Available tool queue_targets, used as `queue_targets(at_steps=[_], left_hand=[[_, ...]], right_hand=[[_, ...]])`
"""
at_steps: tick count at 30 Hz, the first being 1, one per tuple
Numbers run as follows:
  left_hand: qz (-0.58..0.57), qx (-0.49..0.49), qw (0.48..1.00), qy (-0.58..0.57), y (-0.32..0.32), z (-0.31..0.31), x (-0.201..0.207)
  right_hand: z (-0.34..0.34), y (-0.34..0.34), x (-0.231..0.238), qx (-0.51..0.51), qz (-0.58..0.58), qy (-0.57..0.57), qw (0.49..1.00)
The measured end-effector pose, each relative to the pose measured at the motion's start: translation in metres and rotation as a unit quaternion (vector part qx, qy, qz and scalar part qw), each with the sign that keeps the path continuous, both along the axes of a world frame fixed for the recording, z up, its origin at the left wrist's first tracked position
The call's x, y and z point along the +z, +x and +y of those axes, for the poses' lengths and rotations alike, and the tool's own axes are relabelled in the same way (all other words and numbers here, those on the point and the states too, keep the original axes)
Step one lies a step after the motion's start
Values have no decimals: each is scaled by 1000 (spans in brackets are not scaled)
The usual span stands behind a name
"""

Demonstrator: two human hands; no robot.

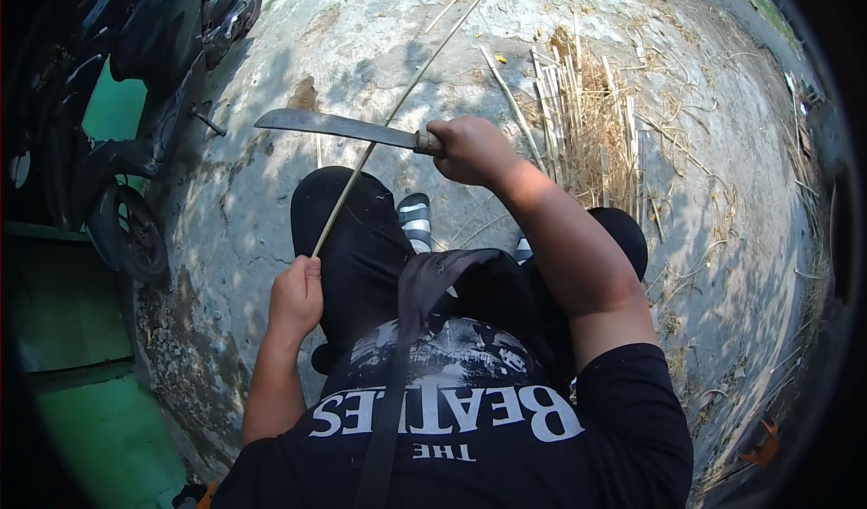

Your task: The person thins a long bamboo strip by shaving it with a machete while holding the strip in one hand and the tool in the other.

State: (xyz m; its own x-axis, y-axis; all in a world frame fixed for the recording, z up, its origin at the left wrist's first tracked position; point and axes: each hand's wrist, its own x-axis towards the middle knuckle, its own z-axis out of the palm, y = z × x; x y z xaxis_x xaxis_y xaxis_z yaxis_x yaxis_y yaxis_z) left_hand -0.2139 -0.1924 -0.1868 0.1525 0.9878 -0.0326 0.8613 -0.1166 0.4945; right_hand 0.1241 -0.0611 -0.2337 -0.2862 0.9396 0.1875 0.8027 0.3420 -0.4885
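Over the left knee [336, 193], clad in black, a long, thin pale strip [339, 209], seemingly bamboo or wood, slants away toward the far edge of the concrete surface [244, 211]. The left hand [296, 297] is closed in a fist around the strip's near end, its thumb laid along the top. The right hand [474, 150], also fully closed, grips the handle of a machete [339, 128], whose long, slightly curved blade points to the left. The blade crosses above the strip just beyond the knee; whether the two touch is hard to tell. Whether the strip's far end rests on the surface is also unclear.

Toward the far edge of the surface, right of its middle, lies a loose pile of pale strips [551, 116] with straw-like fibres [596, 152] among them. One separate strip [510, 102] lies just left of that pile, and another [454, 0] lies nearer the far edge. A dark motorcycle [172, 39] stands along the left edge, next to green panels [99, 446]. Between the knees shows a striped sandal [415, 223]. A dark strap [393, 401] runs down the person's black printed shirt [623, 419].
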Motion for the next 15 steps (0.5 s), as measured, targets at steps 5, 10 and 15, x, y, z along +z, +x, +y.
queue_targets(at_steps=[5,10,15], left_hand=[[3,2,1000,25,9,-6,1],[29,-2,1000,-2,6,5,5],[29,-5,1000,7,6,1,2]], right_hand=[[-2,3,0,55,-33,31,997],[13,27,-4,-40,-8,-50,998],[-10,-19,24,75,-101,-69,990]])
